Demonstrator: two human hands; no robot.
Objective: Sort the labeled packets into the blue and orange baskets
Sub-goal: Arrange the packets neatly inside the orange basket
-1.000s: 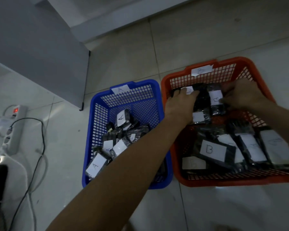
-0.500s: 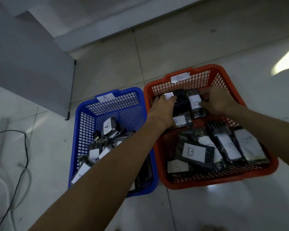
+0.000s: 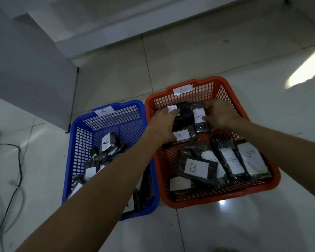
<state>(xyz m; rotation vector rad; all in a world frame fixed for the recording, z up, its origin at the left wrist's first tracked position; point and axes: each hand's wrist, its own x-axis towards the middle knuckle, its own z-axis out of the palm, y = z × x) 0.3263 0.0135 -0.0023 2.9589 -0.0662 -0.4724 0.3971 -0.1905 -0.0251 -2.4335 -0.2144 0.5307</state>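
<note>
While a black cable (image 3: 19, 168) lies on the floor left of the blue basket (image 3: 105, 124), holding A packets (image 3: 108, 141), both hands reach into the orange basket (image 3: 224, 88) beside it: left hand (image 3: 165, 124) presses flat on dark B packets (image 3: 182, 120), right hand (image 3: 221, 115) fingers pinch another B packet (image 3: 200, 122).

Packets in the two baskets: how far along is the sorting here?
Mostly done, it seems. The blue basket tagged A holds A-labeled packets; the orange basket tagged B holds B-labeled packets. In hand: the left hand and right hand are on packets at the orange basket's far end. No loose packets show on the floor.
</note>
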